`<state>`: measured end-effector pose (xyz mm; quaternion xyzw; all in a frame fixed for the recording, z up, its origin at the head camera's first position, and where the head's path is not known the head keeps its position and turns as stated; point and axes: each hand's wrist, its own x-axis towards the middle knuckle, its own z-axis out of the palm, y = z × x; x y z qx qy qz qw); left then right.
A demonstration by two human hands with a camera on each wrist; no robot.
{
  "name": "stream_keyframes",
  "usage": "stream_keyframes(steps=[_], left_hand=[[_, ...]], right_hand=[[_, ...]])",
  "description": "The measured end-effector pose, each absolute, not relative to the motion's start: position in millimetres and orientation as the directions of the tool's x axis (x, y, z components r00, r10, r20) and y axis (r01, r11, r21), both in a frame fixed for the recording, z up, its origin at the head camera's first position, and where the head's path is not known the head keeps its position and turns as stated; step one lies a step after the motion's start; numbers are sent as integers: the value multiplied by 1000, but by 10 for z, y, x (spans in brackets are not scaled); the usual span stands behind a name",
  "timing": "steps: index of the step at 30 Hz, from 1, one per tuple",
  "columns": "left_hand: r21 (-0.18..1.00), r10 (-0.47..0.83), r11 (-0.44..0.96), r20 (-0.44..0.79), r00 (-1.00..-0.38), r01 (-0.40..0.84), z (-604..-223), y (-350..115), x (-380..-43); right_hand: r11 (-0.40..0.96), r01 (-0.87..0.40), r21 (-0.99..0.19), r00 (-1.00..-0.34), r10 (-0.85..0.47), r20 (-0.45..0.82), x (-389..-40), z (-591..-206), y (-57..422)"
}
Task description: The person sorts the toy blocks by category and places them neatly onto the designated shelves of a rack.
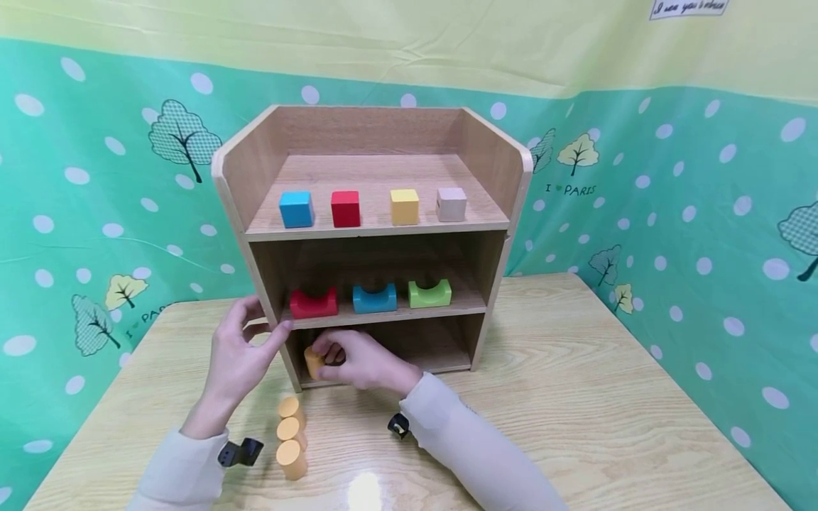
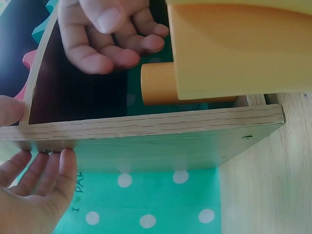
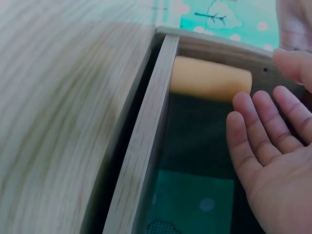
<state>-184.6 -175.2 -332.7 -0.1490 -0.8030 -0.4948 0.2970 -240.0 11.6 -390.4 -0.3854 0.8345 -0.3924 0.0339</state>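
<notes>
A small wooden shelf unit stands on the table. My left hand holds its left side panel, thumb at the front edge and fingers against the outer face. An orange cylinder block stands upright on the bottom shelf, near the left inner wall. Beside it is my right hand, reaching into the bottom compartment. In the right wrist view its fingers are loosely extended, with the fingertips close to the block's top and not wrapped round it.
Several orange cylinders stand in a row on the table before the unit. Red, blue and green arch blocks sit on the middle shelf. The top holds blue, red, yellow and pale cubes.
</notes>
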Motion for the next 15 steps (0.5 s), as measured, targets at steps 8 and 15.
stream_keyframes(steps=[8, 15], left_hand=[[693, -44, 482, 630, -775, 536, -3328, -1747, -1842], [703, -58, 492, 615, -787, 513, -3537, -1868, -2016]], right_hand=[[317, -714, -624, -593, -748, 298, -2274, -3856, 22], [307, -778, -549, -516, -810, 279, -2195, -3888, -90]])
